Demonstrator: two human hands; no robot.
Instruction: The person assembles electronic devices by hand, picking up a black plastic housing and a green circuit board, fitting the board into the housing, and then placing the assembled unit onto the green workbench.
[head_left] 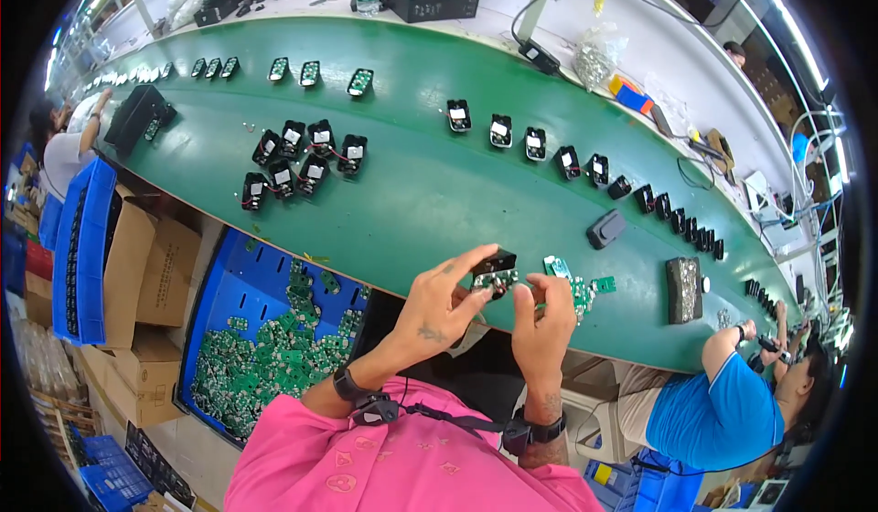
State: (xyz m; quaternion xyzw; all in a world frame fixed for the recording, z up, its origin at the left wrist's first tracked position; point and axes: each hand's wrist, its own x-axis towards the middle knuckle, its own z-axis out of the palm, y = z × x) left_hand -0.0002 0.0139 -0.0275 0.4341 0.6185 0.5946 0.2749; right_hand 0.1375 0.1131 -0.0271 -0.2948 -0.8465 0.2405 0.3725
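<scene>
My left hand [434,306] grips a small black plastic housing [497,261] between thumb and forefinger. A green circuit board with parts on it [497,282] shows at the housing's near side, just over the table's front edge. My right hand [543,325] is beside it, fingers bent and slightly apart, the thumb tip close to the board. I see nothing between those fingers, and whether the thumb touches the board I cannot tell. Beyond the right hand lies a loose heap of green circuit boards [585,294], partly hidden by that hand.
Black housings [311,174] stand grouped on the green table [393,210]; more line its far side. A closed dark case [605,229] and a dark block [682,290] lie rightward. Below is a blue bin [206,366] of boards. A co-worker in blue [713,407] sits at right.
</scene>
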